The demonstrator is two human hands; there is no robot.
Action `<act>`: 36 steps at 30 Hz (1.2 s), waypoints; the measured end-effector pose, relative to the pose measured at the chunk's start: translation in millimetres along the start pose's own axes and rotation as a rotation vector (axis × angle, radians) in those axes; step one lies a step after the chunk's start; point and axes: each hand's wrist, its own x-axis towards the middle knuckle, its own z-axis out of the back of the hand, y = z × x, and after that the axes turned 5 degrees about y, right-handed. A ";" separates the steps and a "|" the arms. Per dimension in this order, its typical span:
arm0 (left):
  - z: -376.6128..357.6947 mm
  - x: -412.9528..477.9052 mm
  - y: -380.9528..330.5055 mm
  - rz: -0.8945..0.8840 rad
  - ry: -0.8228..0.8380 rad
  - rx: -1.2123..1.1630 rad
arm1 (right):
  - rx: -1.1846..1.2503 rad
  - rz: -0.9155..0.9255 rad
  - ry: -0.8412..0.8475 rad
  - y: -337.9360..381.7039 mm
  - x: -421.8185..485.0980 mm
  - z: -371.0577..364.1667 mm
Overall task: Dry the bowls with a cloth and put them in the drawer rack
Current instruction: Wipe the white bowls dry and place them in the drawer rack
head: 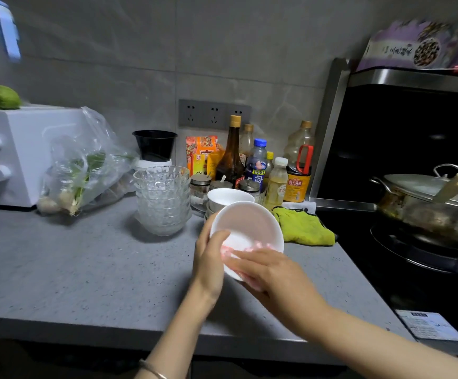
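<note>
I hold a white bowl [245, 225] tilted above the grey counter [85, 263], its inside facing me. My left hand [210, 258] grips its left rim with the thumb inside. My right hand [266, 269] holds the lower rim, and its fingers show pink through the thin wall. Behind it sits another white bowl [229, 196] on a short stack. A yellow-green cloth [303, 227] lies crumpled on the counter to the right, apart from both hands. A stack of several clear glass bowls [163, 199] stands to the left. No drawer rack is in view.
Sauce bottles [258, 165] and jars crowd the back wall. A black bowl [155, 144] sits upside-up on a container. A white oven [17, 154] and a plastic bag of greens [82, 165] occupy the left. A lidded pot [430, 203] stands on the stove at right.
</note>
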 end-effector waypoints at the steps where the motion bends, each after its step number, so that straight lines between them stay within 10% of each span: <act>1: 6.6 2.6 -2.5 0.021 0.017 0.011 | -0.150 0.106 0.035 -10.5 -1.4 4.6; 6: 17.6 8.5 -15.0 0.095 0.173 0.082 | -0.498 0.284 0.098 -36.3 5.9 30.2; 14: -1.3 -2.4 -1.3 -0.052 -0.002 -0.012 | -0.002 0.026 -0.011 7.5 8.8 3.7; 22: 17.9 7.6 -13.8 0.091 0.254 0.086 | -0.493 0.263 0.226 -37.0 4.9 23.7; 29: -9.6 -7.5 2.5 -0.087 0.031 -0.006 | 0.070 -0.128 0.112 7.9 6.6 7.6; 36: 18.4 9.9 -9.2 0.132 0.329 0.088 | -0.568 0.405 0.174 -46.4 -7.2 26.0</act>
